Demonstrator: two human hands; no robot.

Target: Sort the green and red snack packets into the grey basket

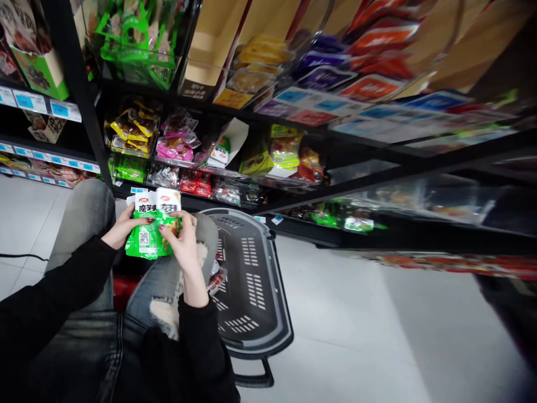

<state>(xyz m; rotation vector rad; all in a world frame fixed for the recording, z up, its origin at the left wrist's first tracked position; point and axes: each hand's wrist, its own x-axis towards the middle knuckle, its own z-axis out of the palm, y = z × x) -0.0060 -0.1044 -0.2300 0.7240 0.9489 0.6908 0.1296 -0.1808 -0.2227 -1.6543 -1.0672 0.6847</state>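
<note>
The packets (153, 224) are between the hands (184, 239), left of the basket (237, 268), before the shelves (327, 232).

The floor (335, 296) is laid with pale, thinly jointed tiles and is brightly lit, with a greyer patch toward the right. It is bordered by black shelving (403, 235), whose tiers are divided by a dark upright (78, 84). Blue-and-white price labels (25, 101) are lined along the left-hand shelves' front edges. The shelving's right end is blurred.
</note>
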